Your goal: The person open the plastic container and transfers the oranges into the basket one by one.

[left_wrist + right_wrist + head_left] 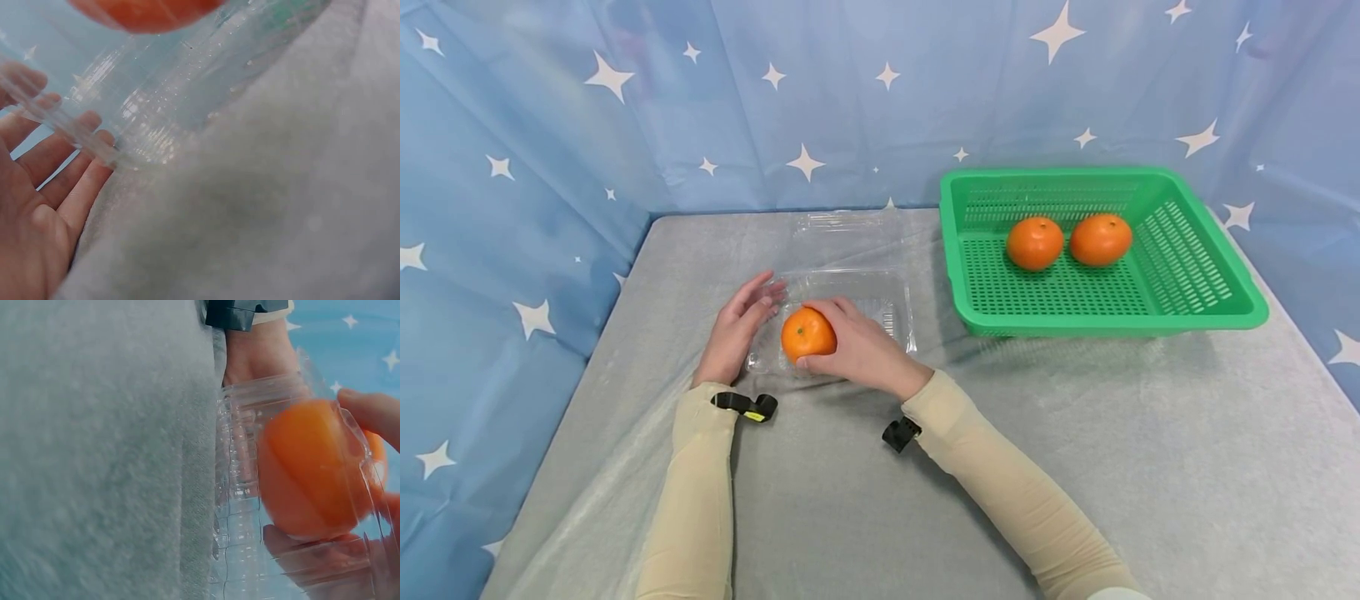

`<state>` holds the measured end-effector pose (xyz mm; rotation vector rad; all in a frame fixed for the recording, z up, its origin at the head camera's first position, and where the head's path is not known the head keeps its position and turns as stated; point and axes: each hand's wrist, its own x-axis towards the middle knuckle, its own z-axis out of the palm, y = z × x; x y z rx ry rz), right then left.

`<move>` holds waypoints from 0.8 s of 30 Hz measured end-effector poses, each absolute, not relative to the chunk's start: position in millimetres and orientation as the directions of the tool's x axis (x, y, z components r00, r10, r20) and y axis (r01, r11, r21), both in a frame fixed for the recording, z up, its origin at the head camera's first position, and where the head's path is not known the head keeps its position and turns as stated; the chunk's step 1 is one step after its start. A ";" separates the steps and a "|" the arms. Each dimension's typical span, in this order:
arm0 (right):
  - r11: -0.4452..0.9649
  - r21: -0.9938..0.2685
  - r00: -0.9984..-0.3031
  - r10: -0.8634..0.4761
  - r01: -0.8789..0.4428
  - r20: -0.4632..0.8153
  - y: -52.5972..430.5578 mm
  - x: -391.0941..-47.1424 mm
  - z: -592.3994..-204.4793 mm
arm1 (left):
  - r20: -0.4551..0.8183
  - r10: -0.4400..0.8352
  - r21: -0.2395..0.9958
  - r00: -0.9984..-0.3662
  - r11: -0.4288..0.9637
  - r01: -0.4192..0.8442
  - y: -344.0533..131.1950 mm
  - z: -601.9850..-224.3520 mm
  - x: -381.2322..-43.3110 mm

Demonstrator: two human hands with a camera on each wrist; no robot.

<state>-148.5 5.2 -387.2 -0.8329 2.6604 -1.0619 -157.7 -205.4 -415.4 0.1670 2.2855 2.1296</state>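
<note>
My right hand (868, 346) holds an orange (808, 335) with a small green stem end, thumb on the near side and fingers over the far side. The fruit is inside the left part of a clear plastic clamshell box (901, 312), whose lid (850, 237) lies folded back behind it. In the right wrist view the orange (306, 469) shows through the clear wall. My left hand (741, 329) is at the box's left side. Its fingers (65, 162) are extended along the box's edge in the left wrist view.
At the back right of the grey-covered table (835, 500) stands a green plastic basket (1112, 323). In it, one orange (1034, 243) and another orange (1101, 240) sit side by side. A blue curtain (850, 100) with white stars hangs behind the table and along its sides.
</note>
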 end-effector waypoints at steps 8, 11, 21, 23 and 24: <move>0.567 -0.718 -0.847 -0.528 -0.404 0.060 7.1 -150.2 -384.5 | 0.051 0.083 0.995 -0.995 0.078 0.058 -206.2 -417.0 -158.7; 0.551 -0.733 -0.854 -0.515 -0.398 0.077 8.3 -151.3 -383.9 | 0.048 0.086 0.995 -0.995 0.084 0.055 -206.5 -418.7 -160.0; 0.520 -0.755 -0.858 -0.502 -0.399 0.108 10.6 -153.2 -383.9 | 0.050 0.088 0.993 -0.995 0.105 0.059 -204.2 -413.5 -157.1; 0.511 -0.763 -0.859 -0.500 -0.396 0.110 10.8 -153.3 -383.2 | 0.048 0.087 0.992 -0.995 0.109 0.058 -204.1 -413.0 -156.9; 0.506 -0.769 -0.860 -0.498 -0.390 0.109 10.8 -153.3 -382.6 | 0.048 0.087 0.992 -0.995 0.112 0.058 -204.1 -412.9 -157.1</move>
